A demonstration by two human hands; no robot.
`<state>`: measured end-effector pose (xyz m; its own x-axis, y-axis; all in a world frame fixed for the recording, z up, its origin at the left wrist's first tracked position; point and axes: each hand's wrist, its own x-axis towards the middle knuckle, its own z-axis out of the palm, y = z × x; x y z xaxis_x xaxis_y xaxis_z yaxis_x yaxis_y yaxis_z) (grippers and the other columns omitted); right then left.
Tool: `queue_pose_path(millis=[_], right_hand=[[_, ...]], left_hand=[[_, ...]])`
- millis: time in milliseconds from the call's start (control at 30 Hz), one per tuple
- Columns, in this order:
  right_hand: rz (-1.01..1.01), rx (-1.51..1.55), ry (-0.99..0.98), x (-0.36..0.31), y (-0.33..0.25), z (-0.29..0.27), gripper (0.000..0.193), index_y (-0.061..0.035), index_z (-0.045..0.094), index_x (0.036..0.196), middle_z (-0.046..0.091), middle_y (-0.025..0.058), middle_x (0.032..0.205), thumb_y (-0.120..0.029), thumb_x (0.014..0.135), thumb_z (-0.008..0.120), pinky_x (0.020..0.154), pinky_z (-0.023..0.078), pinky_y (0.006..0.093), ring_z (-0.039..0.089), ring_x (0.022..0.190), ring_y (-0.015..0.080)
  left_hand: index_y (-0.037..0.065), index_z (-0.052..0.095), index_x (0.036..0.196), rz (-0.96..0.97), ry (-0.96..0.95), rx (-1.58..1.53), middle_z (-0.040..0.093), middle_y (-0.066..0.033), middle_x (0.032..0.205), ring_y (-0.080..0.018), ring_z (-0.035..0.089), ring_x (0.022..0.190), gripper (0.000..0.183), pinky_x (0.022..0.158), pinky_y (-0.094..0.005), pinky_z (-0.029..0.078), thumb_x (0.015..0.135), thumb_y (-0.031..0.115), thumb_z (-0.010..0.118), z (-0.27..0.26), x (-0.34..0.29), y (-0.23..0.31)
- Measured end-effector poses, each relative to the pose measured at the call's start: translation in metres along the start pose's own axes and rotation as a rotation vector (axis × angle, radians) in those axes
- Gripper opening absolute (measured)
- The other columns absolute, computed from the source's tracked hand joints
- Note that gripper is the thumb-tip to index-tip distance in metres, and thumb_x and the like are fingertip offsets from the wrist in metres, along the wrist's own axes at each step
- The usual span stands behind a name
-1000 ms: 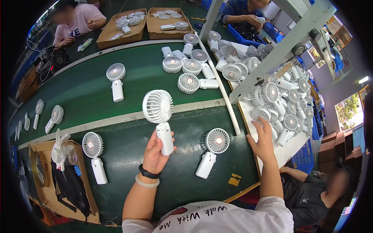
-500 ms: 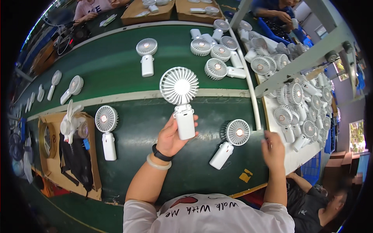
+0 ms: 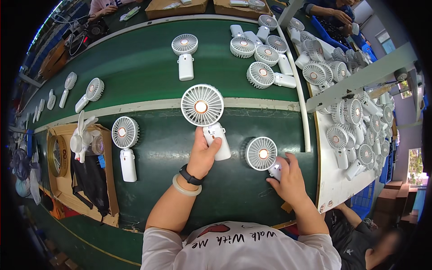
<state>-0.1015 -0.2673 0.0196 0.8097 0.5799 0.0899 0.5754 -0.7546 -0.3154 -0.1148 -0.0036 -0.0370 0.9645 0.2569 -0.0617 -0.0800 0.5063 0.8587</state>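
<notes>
In the middle, my left hand point(image 3: 203, 155) grips a white handheld fan point(image 3: 202, 106) by its handle, the thumb lying on the handle's front and the round grille facing up. On the right, my right hand point(image 3: 290, 180) has its fingers round the handle of a second handheld fan point(image 3: 262, 154); most of that handle is hidden by the hand. This fan lies low over the green tabletop, and I cannot tell if it still touches it. Another white fan point(image 3: 125, 132) lies on the table to the left of my left hand.
Several fans lie on the green belt point(image 3: 144, 67) beyond a pale rail. A crowded heap of fans fills the white board point(image 3: 326, 180) at right, beside a white pipe point(image 3: 300, 99). A cardboard box point(image 3: 112, 198) with a rabbit-eared fan point(image 3: 82, 137) stands left. Co-workers sit around.
My right hand has moved left from the table's right side onto the right fan's handle. The fan in my left hand has tilted, and my left thumb now lies on its handle.
</notes>
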Motion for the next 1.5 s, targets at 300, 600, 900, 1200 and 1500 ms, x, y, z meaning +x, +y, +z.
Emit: queue_pose_path(millis=[300, 600, 900, 1200, 1500], right_hand=[[0.132, 0.576, -0.014, 0.032, 0.038, 0.018, 0.052, -0.0009, 0.046, 0.121, 0.057, 0.0147, 0.102, -0.022, 0.079, 0.069, 0.08, 0.047, 0.0365, 0.057, 0.09, 0.0265], [0.033, 1.995, -0.267, 0.167, -0.016, 0.031, 0.059, -0.0022, 0.044, 0.12, 0.055, 0.0132, 0.103, -0.054, 0.091, 0.039, 0.064, 0.049, 0.0327, 0.055, 0.078, 0.021], [0.036, 2.227, -0.494, 0.166, -0.018, 0.082, 0.065, -0.011, 0.033, 0.134, 0.053, 0.0116, 0.104, -0.059, 0.091, 0.033, 0.063, 0.046, 0.0336, 0.054, 0.075, 0.0209], [0.011, 2.357, -0.476, 0.168, -0.018, 0.078, 0.067, -0.0123, 0.027, 0.139, 0.052, 0.0127, 0.105, -0.059, 0.091, 0.03, 0.063, 0.046, 0.0335, 0.053, 0.074, 0.0217], [-0.034, 2.341, -0.496, 0.167, -0.02, 0.078, 0.072, -0.01, 0.031, 0.136, 0.053, 0.0136, 0.105, -0.064, 0.09, 0.026, 0.063, 0.046, 0.0338, 0.053, 0.075, 0.0219]], left_hand=[[0.005, 0.037, 0.125, -0.03, 0.006, -0.096, 0.055, -0.0138, 0.115, -0.022, 0.059, 0.099, 0.038, 0.086, -0.0351, 0.048, 0.09, 0.007, 0.05, -0.006, 0.004, 0.0], [0.005, 0.034, 0.129, 0.017, 0.027, -0.134, 0.054, -0.0132, 0.115, -0.0214, 0.058, 0.1, 0.043, 0.087, -0.0352, 0.047, 0.09, 0.008, 0.051, -0.004, 0.003, 0.002], [0.005, 0.034, 0.129, -0.015, 0.018, -0.221, 0.054, -0.0133, 0.117, -0.0215, 0.058, 0.102, 0.043, 0.089, -0.0354, 0.046, 0.091, 0.009, 0.053, -0.004, 0.002, 0.006], [0.006, 0.033, 0.129, -0.034, 0.042, -0.168, 0.053, -0.015, 0.116, -0.0243, 0.058, 0.099, 0.043, 0.087, -0.0384, 0.048, 0.091, 0.012, 0.051, -0.006, 0.002, 0.007], [0.007, 0.035, 0.127, 0.0, 0.055, -0.143, 0.053, -0.0145, 0.117, -0.0242, 0.058, 0.1, 0.04, 0.085, -0.0395, 0.049, 0.092, 0.014, 0.051, -0.004, 0.003, 0.004]])
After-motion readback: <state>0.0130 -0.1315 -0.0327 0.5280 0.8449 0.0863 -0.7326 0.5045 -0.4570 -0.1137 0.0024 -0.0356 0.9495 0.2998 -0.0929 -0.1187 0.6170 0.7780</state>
